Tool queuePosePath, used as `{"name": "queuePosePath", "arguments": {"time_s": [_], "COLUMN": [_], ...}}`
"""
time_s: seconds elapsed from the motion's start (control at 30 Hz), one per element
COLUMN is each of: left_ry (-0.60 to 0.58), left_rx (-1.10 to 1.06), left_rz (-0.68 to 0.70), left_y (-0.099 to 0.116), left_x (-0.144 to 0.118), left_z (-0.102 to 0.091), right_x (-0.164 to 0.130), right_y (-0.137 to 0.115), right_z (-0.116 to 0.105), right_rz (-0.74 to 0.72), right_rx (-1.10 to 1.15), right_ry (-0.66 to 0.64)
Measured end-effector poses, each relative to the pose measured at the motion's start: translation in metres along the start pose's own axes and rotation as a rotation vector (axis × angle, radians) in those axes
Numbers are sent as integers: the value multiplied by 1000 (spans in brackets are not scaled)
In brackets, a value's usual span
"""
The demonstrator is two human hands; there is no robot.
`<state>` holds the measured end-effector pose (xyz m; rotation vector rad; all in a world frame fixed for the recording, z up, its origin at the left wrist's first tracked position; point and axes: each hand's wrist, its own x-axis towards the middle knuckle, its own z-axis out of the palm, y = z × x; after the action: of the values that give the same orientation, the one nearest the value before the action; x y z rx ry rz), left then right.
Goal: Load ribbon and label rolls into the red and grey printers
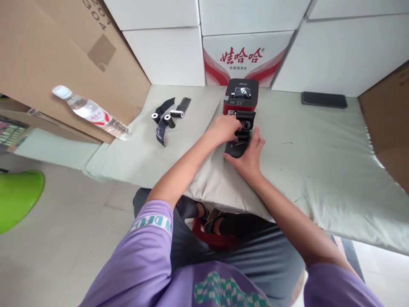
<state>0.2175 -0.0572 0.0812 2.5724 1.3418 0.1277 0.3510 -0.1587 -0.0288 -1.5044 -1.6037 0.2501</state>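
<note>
Currently both hands on the red-and-black printer [241, 96] at the back-centre of the cloth-covered surface [319, 170], just before a stack of white boxes [249, 55]. Left hand [226, 128] reaches into the opened front compartment, fingers curled on the parts inside; can't tell what exactly it grips. Right hand [249, 155] lies flat, fingers spread, pressing the lowered black flap [236, 148]. Three black ribbon rolls [168, 117] lie to the left, well apart. Water bottle [92, 113] farther left, phone [324, 99] to the right.
</note>
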Motion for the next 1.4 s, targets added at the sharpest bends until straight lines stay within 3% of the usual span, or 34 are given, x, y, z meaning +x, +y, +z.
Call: {"name": "queuePosePath", "arguments": {"time_s": [0.17, 0.27, 0.33, 0.47, 0.57, 0.7, 0.83, 0.97, 1.1, 1.23, 1.4], "left_ry": [226, 280, 212, 88, 124, 242, 307, 413, 477, 325, 252], "left_rx": [-302, -341, -264, -215, -443, -731, -857, -792, -698, -550, -363], "left_rz": [77, 111, 85, 87, 117, 144, -143, -339, -471, -555, -485], "left_y": [-21, -27, -24, -16, -22, -51, -88, -121, -148, -170, -184], "left_x": [25, 39, 38, 13, -12, -45, -74, -84, -75, -61, -45], "left_z": [44, 55, 47, 12, -11, -31, -49, -65, -68, -55, -37], "right_x": [1, 2, 3, 4, 4, 4, 6, 6, 6, 6, 7], "right_y": [-1, 0, 0, 0, 2, 2, 0, -3, -3, -3, -6], "right_z": [0, 0, 1, 3, 2, 0, 0, -1, -1, -2, -4], "right_rz": [5, 10, 22, 45, 34, 35, 53, 52, 37, 47, 62], "right_rx": [-3, -9, -9, -13, 0, 20, 17, 12, 3, -8, -6], "right_ry": [-13, -18, -14, 1, -2, -16, -23, -30, -30, -39, -64]}}
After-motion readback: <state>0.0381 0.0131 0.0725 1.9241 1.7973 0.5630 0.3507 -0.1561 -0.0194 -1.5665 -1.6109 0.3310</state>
